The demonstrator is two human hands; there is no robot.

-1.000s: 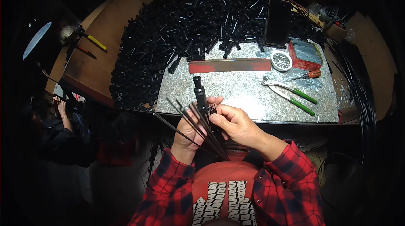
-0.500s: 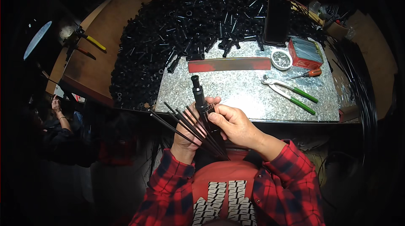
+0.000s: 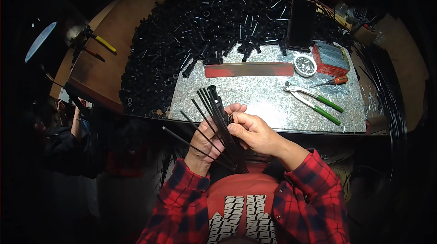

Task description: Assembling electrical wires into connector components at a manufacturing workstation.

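A black tubular part [image 3: 218,103] with several thin black rods [image 3: 190,121], like the runner and ribs of an umbrella frame, is held in front of me at the table's near edge. My left hand [image 3: 197,147] supports it from the left, its fingers curled behind the tube. The rods fan up and left across that palm, some bunched against the tube. My right hand [image 3: 257,136] is closed, thumb and index finger pinching the frame's right side where small teeth-like ends show. The exact part in the pinch is hidden.
A heap of black tubular parts [image 3: 182,30] covers the table's back and left. On the speckled slab [image 3: 255,107] lie a red bar [image 3: 248,69], green-handled pincers [image 3: 314,103], a screwdriver [image 3: 337,80], a white cup [image 3: 305,65] and a red box [image 3: 330,59]. A phone [image 3: 300,23] stands behind.
Several rods have swung up and right, closing in on the tube and partly covering it. The tube's top sits slightly lower. Both hands stay nearly in place. At far left, another person's arm has moved.
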